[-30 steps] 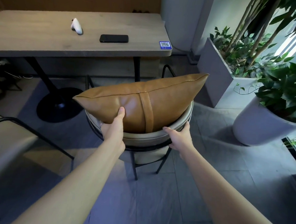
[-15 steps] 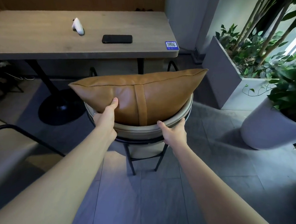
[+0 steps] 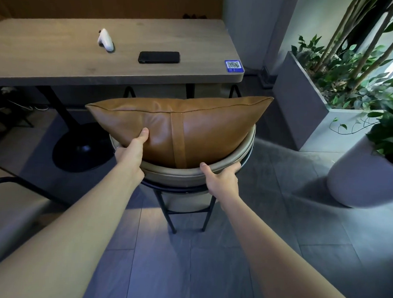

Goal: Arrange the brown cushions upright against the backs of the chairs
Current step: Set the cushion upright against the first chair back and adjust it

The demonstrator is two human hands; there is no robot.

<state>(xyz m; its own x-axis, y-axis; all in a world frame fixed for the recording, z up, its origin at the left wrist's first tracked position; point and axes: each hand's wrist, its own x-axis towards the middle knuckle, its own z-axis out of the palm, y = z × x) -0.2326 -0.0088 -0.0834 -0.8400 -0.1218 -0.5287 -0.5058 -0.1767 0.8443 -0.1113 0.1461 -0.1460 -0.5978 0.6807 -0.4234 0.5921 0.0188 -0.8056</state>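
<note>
A brown leather cushion (image 3: 214,131) with a vertical strap stands upright inside the curved beige back of a round chair (image 3: 245,149), its top edge well above the backrest. My left hand (image 3: 130,152) grips the cushion's lower left side, thumb pressed into its near face and fingers hidden behind. My right hand (image 3: 221,179) is wrapped over the backrest rim at the right of the middle, just below the cushion. The chair's seat is hidden by the cushion and backrest.
Beyond the chair is a wooden table (image 3: 59,59) with a white controller (image 3: 105,40), a black phone (image 3: 159,57) and a QR sticker (image 3: 233,66). Grey planters (image 3: 306,113) and a round pot (image 3: 357,180) stand right. Another chair (image 3: 8,207) is at left.
The cushion's top edge has levelled, its left end rising and right end dropping slightly. The view has shifted a little; both hands keep their holds.
</note>
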